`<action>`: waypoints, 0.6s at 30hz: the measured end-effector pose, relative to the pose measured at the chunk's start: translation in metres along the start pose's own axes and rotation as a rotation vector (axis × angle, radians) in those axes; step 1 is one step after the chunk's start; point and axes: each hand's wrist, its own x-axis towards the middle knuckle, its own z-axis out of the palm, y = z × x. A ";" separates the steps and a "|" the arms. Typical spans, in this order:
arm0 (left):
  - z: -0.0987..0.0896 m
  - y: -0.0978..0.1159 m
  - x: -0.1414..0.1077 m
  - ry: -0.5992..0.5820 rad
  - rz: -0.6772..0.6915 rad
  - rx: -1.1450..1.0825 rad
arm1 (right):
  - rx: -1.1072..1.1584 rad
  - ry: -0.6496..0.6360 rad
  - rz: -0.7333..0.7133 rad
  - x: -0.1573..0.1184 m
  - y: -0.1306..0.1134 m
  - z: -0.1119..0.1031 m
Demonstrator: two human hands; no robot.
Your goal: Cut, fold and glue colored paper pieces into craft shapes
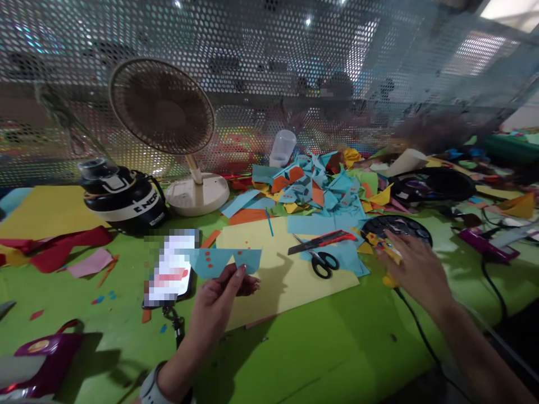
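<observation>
Pinched between the thumb and fingers of my left hand (229, 286) is a light-blue paper piece (248, 260) with a V-shaped notch and small orange-red dots. It is raised above a pale yellow paper sheet (290, 292). At the right, my right hand (415, 269) has its thumb and fingers around a yellow glue gun (385, 249) with a black cable, beside a round black palette (398, 227). Its fingertips are partly blurred. Black-handled scissors (323, 264) and a red-and-black utility knife (324, 242) lie on the sheet between my hands.
Blue and orange paper scraps (315, 185) are heaped behind the sheet. A phone (174, 269), a fan (197, 193) and a black bottle (126, 202) stand or lie leftward. Purple glue guns (488, 245) lie at both sides. Perforated metal (252, 67) rises behind the green table (315, 359).
</observation>
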 end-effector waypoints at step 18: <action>0.000 0.000 0.002 0.011 -0.001 -0.020 | 0.119 0.040 -0.090 0.026 0.008 0.046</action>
